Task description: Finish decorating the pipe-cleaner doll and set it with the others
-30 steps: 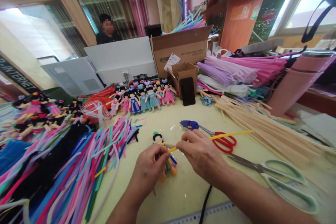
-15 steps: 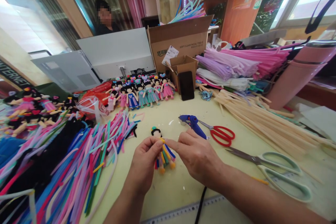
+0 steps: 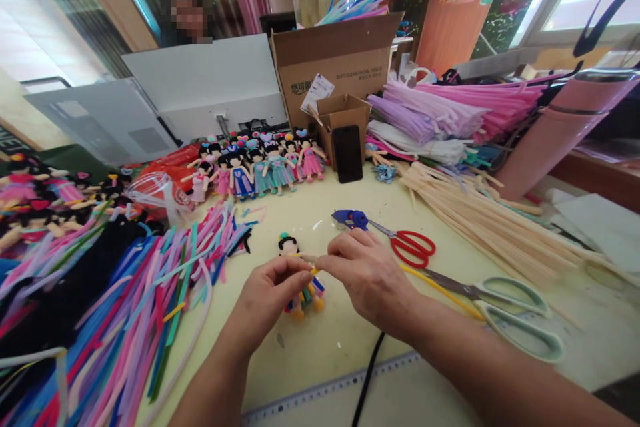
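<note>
A small doll (image 3: 289,245) with a black-haired head, green top piece and striped multicolour skirt lies on the pale table, partly behind my fingers. My left hand (image 3: 277,287) pinches a yellow stem at the doll's upper body. From the right, my right hand (image 3: 363,273) has its thumb and finger closed on the same yellow stem (image 3: 315,271), close to my left fingertips. A longer yellow length (image 3: 445,292) shows beyond my right wrist, running over the scissors. The blue glue gun (image 3: 350,218) is just behind my right hand.
Red-handled scissors (image 3: 413,248) and green-handled scissors (image 3: 517,313) lie at the right. Loose coloured stems (image 3: 170,287) cover the left. Finished dolls (image 3: 260,167), a phone (image 3: 349,153) and cardboard boxes (image 3: 335,60) stand behind. A ruler (image 3: 325,390) is in front. A person (image 3: 180,10) is beyond.
The view has shifted slightly. The long yellow length now extends past my right wrist across the green-handled scissors. My hands have moved a little apart, with yellow stem between them.
</note>
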Motion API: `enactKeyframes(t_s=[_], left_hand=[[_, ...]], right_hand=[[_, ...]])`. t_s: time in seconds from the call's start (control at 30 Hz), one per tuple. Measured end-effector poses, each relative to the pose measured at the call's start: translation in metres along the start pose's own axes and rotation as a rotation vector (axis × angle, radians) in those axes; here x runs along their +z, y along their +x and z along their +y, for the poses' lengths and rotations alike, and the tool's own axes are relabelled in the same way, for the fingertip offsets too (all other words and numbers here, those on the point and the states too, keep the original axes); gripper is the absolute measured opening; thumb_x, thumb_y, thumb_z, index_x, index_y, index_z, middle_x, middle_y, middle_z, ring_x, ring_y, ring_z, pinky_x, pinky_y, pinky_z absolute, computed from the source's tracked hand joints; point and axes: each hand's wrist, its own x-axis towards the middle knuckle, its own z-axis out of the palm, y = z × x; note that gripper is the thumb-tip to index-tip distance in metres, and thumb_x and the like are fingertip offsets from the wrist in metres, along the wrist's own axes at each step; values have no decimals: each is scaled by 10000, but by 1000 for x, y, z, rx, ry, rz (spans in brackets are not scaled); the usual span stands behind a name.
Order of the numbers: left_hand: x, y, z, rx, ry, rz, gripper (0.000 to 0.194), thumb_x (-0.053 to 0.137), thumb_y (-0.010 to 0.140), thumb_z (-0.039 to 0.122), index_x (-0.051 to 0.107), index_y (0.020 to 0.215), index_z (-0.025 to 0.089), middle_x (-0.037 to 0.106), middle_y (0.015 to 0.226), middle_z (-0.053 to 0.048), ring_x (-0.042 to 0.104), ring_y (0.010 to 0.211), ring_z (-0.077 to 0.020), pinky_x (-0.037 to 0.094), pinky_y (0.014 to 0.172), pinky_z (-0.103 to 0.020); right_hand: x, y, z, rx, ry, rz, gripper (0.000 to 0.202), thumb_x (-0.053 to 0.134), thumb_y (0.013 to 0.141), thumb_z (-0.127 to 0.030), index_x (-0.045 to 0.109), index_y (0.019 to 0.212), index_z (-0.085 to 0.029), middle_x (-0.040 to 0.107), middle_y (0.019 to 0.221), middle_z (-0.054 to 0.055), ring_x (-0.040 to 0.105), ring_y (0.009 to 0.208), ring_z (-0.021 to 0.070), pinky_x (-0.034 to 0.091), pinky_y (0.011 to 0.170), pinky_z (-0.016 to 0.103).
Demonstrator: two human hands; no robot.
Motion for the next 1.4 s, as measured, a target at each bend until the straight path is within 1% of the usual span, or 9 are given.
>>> enactKeyframes(t_s=[0.1,0.3,0.4,0.6,0.73,0.87,1.1,1.23,1.4], left_hand=[[4,-3,1,20,141,-46,182,660,684,342,663,679,160,606,602,-5,470,525,-115,375,505,-236],[8,-6,0,159,368,-12,203,605,743,304,601,577,187,580,598,-3,496,575,-133,376,521,-235],[7,-6,0,149,299,-3,234,609,750,326,570,568,184,547,559,9,468,537,-120,363,501,-230],[6,-2,-8,69,-147,45,309,680,722,447,545,662,176,527,515,39,452,461,-93,365,470,-215],[11,0,-16,51,-311,125,371,717,687,484,522,643,172,472,496,68,389,432,-64,331,436,-190],[14,1,-17,15,-331,170,380,728,674,482,513,639,171,456,481,75,379,420,-58,309,417,-182],[4,3,-11,-27,-264,24,354,716,685,477,572,644,156,503,506,50,425,438,-73,352,425,-199],[-1,3,-11,23,-214,3,293,707,713,418,607,646,151,565,562,23,457,464,-78,375,452,-206],[1,-1,-7,24,-117,-15,277,687,714,410,597,650,157,564,565,13,459,477,-92,366,477,-222]], right_hand=[[0,0,0,-16,-7,-49,263,468,894,-72,687,867,-216,581,804,36,429,786,178,308,716,324],[1,-1,1,-23,-29,-32,231,488,889,-85,668,801,-200,585,810,42,426,794,184,299,717,329],[1,-1,3,-6,-24,-16,244,463,906,-95,670,824,-193,598,818,49,435,796,187,311,715,329],[1,-1,-1,1,52,10,259,433,928,-112,679,879,-177,595,762,48,461,760,177,353,718,313],[3,-1,-8,4,78,3,258,427,916,-105,670,847,-156,569,740,51,466,727,174,368,696,309],[6,-1,-10,-9,78,-21,241,438,899,-100,660,821,-155,558,733,53,459,720,180,379,691,309],[7,-1,-6,40,49,-19,241,448,913,-113,678,874,-173,587,785,54,474,764,176,375,736,308],[8,-2,-3,30,44,26,265,432,922,-100,682,895,-183,598,799,52,482,792,179,373,749,311],[7,-2,-1,37,38,58,215,488,931,-163,684,844,-176,599,782,45,481,763,168,362,716,302]])
